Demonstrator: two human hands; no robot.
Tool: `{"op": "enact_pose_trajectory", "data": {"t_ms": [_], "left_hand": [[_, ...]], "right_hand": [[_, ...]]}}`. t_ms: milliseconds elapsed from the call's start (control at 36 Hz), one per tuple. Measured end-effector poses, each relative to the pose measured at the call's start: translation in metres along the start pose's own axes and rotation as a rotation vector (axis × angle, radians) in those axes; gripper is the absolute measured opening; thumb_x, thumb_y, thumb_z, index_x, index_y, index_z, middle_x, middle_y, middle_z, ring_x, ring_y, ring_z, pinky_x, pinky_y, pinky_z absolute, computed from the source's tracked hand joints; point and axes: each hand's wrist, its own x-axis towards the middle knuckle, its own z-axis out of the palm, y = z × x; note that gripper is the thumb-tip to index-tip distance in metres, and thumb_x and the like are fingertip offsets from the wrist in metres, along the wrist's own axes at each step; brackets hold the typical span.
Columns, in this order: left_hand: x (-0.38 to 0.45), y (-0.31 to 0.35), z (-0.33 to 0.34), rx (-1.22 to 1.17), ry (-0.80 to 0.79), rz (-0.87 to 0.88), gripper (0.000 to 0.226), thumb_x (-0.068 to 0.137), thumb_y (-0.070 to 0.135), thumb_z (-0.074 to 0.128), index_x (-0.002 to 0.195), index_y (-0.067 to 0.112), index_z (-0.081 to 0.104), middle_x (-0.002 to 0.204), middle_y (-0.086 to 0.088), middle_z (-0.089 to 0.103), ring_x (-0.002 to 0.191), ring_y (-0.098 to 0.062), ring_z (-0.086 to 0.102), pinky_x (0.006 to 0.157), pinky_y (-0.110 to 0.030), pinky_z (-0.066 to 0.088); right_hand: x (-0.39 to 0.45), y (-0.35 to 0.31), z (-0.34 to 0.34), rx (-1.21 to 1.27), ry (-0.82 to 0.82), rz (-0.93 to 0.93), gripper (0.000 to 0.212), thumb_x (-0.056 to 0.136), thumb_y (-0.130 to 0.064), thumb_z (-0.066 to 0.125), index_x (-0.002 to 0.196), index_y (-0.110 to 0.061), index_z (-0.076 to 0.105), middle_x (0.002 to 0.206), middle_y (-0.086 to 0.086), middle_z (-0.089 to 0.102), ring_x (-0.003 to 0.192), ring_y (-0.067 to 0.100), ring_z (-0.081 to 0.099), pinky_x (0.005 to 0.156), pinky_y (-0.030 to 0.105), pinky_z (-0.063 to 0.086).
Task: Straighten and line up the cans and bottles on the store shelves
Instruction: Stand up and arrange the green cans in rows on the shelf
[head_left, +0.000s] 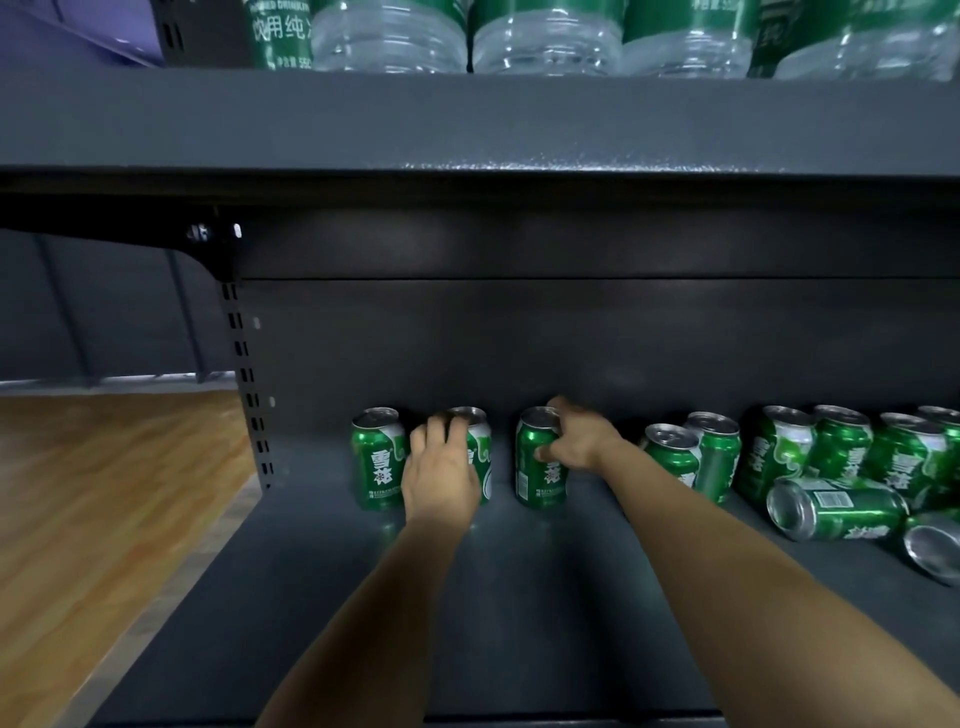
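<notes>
Cans stand at the back of the lower shelf: left hand grips the second can, right hand grips the third can; a first can stands left, tipped cans lie right, bottles above

Lower shelf, dark grey metal. Three green cans upright at the back left: leftmost can stands free; left hand curls over the top and front of the second can; right hand grips the third can from its right side, thumb across the label. A gap separates the second and third cans. Further right, a disorderly cluster of cans, some tilted. One toppled can lies on its side, base facing the viewer. Upper shelf carries clear water bottles with green labels. Wooden floor visible at left.
</notes>
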Motion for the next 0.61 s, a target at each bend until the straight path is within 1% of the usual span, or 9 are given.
{"op": "enact_pose_trajectory", "data": {"t_ms": [111, 194, 250, 306, 333, 389, 417, 500, 611], "left_hand": [[0.001, 0.003, 0.001, 0.030, 0.023, -0.017, 0.054, 0.084, 0.013, 0.054, 0.135, 0.019, 0.038, 0.138, -0.004, 0.037, 0.127, -0.024, 0.034, 0.103, -0.034, 0.034], [0.000, 0.007, 0.002, 0.108, 0.062, -0.039, 0.056, 0.080, 0.023, 0.060, 0.133, 0.020, 0.041, 0.133, -0.006, 0.042, 0.127, -0.025, 0.035, 0.111, -0.037, 0.022], [0.000, 0.012, 0.003, 0.147, 0.108, -0.041, 0.056, 0.075, 0.027, 0.066, 0.127, 0.016, 0.049, 0.124, -0.011, 0.049, 0.123, -0.029, 0.041, 0.112, -0.043, 0.023], [0.002, 0.018, 0.006, 0.130, 0.191, 0.000, 0.052, 0.067, 0.021, 0.072, 0.115, 0.012, 0.057, 0.111, -0.015, 0.057, 0.111, -0.035, 0.050, 0.105, -0.047, 0.033], [0.003, 0.022, 0.007, 0.112, 0.220, 0.027, 0.049, 0.067, 0.017, 0.071, 0.113, 0.011, 0.059, 0.109, -0.016, 0.058, 0.108, -0.035, 0.051, 0.101, -0.046, 0.037], [0.004, 0.035, 0.004, 0.056, 0.192, 0.060, 0.044, 0.075, 0.013, 0.063, 0.119, 0.011, 0.056, 0.116, -0.015, 0.056, 0.111, -0.033, 0.048, 0.098, -0.042, 0.037], [0.004, 0.042, 0.003, 0.018, 0.159, 0.069, 0.042, 0.079, 0.013, 0.058, 0.121, 0.013, 0.054, 0.119, -0.013, 0.053, 0.112, -0.031, 0.047, 0.096, -0.040, 0.037], [0.001, 0.063, 0.001, -0.060, 0.099, 0.115, 0.033, 0.084, 0.012, 0.050, 0.117, 0.015, 0.054, 0.118, -0.008, 0.052, 0.111, -0.027, 0.047, 0.086, -0.037, 0.041], [-0.008, 0.087, 0.009, -0.140, -0.019, 0.174, 0.027, 0.088, 0.012, 0.048, 0.113, 0.017, 0.056, 0.120, -0.004, 0.050, 0.106, -0.026, 0.053, 0.077, -0.039, 0.043]], "right_hand": [[0.000, 0.005, 0.003, -0.001, 0.056, -0.022, 0.075, 0.080, -0.037, 0.073, 0.138, -0.012, 0.031, 0.138, 0.010, 0.048, 0.124, 0.030, 0.049, 0.098, 0.036, 0.043], [-0.005, 0.016, -0.010, -0.031, 0.088, -0.016, 0.087, 0.078, -0.059, 0.065, 0.145, -0.021, 0.024, 0.146, 0.006, 0.042, 0.131, 0.028, 0.044, 0.105, 0.040, 0.039], [-0.008, 0.029, -0.028, -0.037, 0.094, 0.020, 0.086, 0.079, -0.070, 0.053, 0.146, -0.024, 0.027, 0.149, 0.004, 0.040, 0.134, 0.026, 0.041, 0.108, 0.041, 0.036], [-0.013, 0.046, -0.049, -0.088, 0.071, 0.059, 0.076, 0.084, -0.071, 0.045, 0.144, -0.024, 0.036, 0.149, 0.003, 0.040, 0.135, 0.026, 0.040, 0.111, 0.041, 0.033], [-0.016, 0.056, -0.059, -0.128, 0.056, 0.069, 0.069, 0.086, -0.069, 0.044, 0.140, -0.025, 0.043, 0.147, 0.004, 0.043, 0.133, 0.027, 0.041, 0.110, 0.040, 0.034], [-0.024, 0.074, -0.073, -0.223, 0.024, 0.067, 0.055, 0.087, -0.066, 0.044, 0.126, -0.028, 0.056, 0.139, 0.003, 0.052, 0.124, 0.027, 0.048, 0.105, 0.038, 0.039], [-0.027, 0.080, -0.077, -0.253, 0.009, 0.063, 0.053, 0.086, -0.066, 0.047, 0.124, -0.030, 0.058, 0.136, 0.001, 0.054, 0.122, 0.027, 0.050, 0.103, 0.037, 0.040], [-0.038, 0.087, -0.082, -0.325, -0.058, 0.078, 0.065, 0.078, -0.065, 0.059, 0.133, -0.034, 0.049, 0.141, -0.003, 0.050, 0.129, 0.024, 0.046, 0.105, 0.037, 0.037], [-0.046, 0.083, -0.077, -0.563, -0.084, 0.032, 0.069, 0.073, -0.057, 0.068, 0.134, -0.034, 0.045, 0.137, -0.004, 0.052, 0.129, 0.024, 0.045, 0.102, 0.040, 0.030]]}}
